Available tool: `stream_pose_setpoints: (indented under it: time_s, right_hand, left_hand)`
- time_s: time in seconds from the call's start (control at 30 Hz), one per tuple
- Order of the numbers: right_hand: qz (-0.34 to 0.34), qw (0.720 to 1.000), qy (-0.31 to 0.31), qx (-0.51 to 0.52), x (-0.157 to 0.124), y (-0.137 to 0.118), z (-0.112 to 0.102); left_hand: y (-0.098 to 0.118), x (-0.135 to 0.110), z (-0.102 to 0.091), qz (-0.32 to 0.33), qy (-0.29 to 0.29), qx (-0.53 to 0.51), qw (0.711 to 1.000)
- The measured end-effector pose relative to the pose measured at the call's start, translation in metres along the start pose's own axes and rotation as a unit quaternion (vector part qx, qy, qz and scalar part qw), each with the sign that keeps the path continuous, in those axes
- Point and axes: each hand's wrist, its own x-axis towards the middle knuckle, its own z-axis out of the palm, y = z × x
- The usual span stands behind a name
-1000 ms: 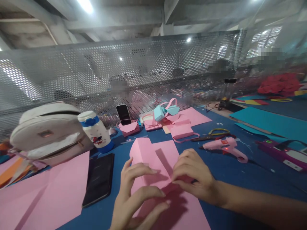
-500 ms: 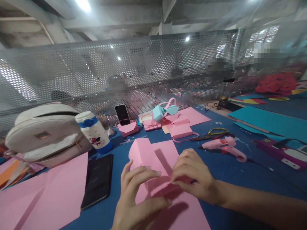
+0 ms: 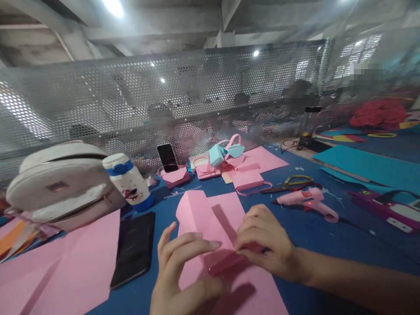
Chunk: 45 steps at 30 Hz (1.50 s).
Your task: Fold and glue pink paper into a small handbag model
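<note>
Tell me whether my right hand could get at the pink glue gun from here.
Probably yes: the pink glue gun lies just beyond the right hand, across blue tabletop, though that hand seems to be pinching folded pink paper.

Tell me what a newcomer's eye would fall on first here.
First, the folded pink paper at lower centre, pinched at its near edge by the right hand, with the left hand at its left, fingers spread. Next, the pink glue gun with a red light, lying on the blue tabletop beyond the right hand. Then the perforated metal partition stretching across the background.
</note>
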Motion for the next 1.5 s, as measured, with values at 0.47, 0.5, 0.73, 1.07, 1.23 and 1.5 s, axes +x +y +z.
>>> stream_pose_setpoints:
  time_s: [0.47,0.5,0.73,1.07,1.23,1.5]
  right_hand:
    - [0.001,1.000,-0.001,0.006,-0.002,0.001,0.001]
    - [0.001,1.000,-0.005,0.004,-0.002,0.001,0.001]
    - [-0.007,1.000,-0.003,-0.008,-0.002,0.001,0.000]
    - [-0.005,1.000,0.004,0.004,0.000,0.000,0.000]
    - [-0.007,1.000,0.006,0.006,0.000,0.000,0.000]
    - [-0.002,1.000,0.003,0.012,-0.002,0.001,0.001]
  left_hand:
    - [-0.007,-0.004,0.001,0.004,-0.031,0.000,1.000]
    - [-0.008,-0.004,0.000,0.010,-0.037,0.005,0.999]
    - [-0.010,-0.004,-0.002,-0.002,-0.034,-0.001,0.999]
    - [0.001,0.000,-0.002,-0.044,-0.006,-0.049,0.998]
    - [0.002,0.001,-0.002,-0.049,-0.002,-0.029,0.998]
    - [0.001,0.002,0.003,-0.055,0.005,-0.044,0.998]
